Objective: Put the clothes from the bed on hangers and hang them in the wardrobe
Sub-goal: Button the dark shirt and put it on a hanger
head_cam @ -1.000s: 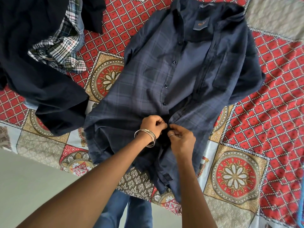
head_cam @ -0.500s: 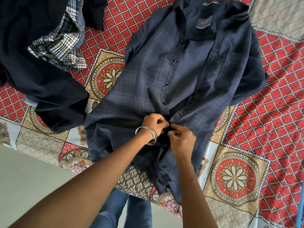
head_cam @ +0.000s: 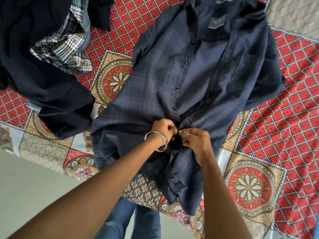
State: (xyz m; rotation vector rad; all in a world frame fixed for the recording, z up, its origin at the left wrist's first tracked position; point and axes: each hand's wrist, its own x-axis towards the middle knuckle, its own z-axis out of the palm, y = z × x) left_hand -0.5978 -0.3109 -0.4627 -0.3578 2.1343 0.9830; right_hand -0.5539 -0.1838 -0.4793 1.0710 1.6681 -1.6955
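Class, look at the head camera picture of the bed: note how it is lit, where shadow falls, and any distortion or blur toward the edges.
Head view: soft, even light, no glare; the dark blue checked button shirt is sharp at centre. Head view: shadow pools under both hands, left hand and right hand, where they pinch the placket. Head view: wide-angle bending curves the red patterned bedspread, and its far-right edge smears.

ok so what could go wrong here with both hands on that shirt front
The left hand and right hand pinch the navy checked shirt at its placket; a misaligned button could leave the front skewed. The hem hangs over the bed edge, so the shirt might slide off. No hanger is in view.
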